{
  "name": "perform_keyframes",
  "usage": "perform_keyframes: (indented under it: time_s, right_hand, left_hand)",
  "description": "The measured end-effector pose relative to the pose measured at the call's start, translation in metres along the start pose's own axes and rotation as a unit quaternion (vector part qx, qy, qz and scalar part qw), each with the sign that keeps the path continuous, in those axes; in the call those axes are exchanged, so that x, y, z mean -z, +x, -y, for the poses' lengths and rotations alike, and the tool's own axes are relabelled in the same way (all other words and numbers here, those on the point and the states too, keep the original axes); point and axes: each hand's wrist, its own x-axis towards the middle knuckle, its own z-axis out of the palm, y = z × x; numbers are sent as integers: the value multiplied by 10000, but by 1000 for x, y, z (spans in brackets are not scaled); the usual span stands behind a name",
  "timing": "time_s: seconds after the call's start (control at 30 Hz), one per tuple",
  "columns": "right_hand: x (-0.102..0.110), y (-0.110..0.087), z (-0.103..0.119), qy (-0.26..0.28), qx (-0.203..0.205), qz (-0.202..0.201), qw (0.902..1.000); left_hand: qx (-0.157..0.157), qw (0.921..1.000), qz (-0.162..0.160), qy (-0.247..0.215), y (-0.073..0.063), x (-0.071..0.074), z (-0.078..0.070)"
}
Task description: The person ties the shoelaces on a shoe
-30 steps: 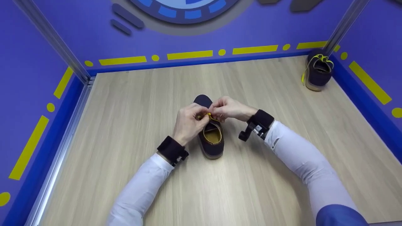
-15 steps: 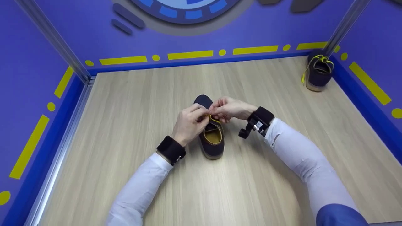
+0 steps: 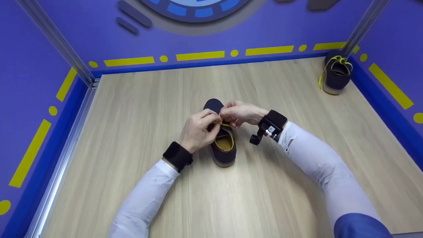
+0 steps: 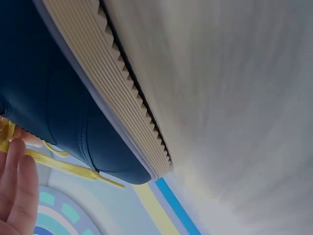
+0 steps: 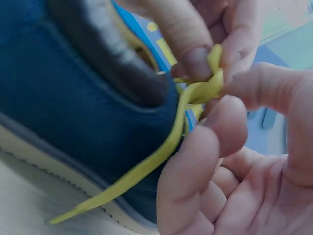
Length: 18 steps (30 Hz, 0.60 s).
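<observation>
A dark lace-up shoe (image 3: 225,158) with a tan inside stands on the wooden board, its toe pointing away from me. Over its lacing my left hand (image 3: 199,129) and right hand (image 3: 244,113) meet. In the right wrist view, the left thumb and a finger pinch the yellow shoelace (image 5: 203,92) close to the tongue. From the other side the right hand (image 5: 234,147) pinches it between thumb and index finger. One loose end of the lace hangs along the shoe's side. The left wrist view shows the ribbed pale sole (image 4: 112,83) and the other lace end (image 4: 73,168).
A second dark shoe (image 3: 337,74) with yellow laces stands at the board's far right corner. Blue panels (image 3: 211,43) with yellow marks border the wooden board (image 3: 148,99) at the back and sides. Each wrist wears a black strap (image 3: 178,156).
Both hands stay over the lacing, with only small finger movements. The right fingers have shifted slightly, and the yellow lace between the hands lies a little differently. The shoe keeps its place.
</observation>
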Motion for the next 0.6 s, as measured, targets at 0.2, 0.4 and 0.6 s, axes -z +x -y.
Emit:
perform_keyframes:
  time_s: [0.2,0.4,0.6]
  right_hand:
    - [1,-5,-6,26,208,-173,9996]
    - [1,-7,-12,216,867,-271,9956]
    - [-1,-6,-16,261,1145,-643,9910]
  left_hand:
    - [914,9942,27,-558,-1,-2,-1]
    - [1614,9838,155,-767,2,-3,-4]
    - [1603,9837,121,-800,2,-2,-5]
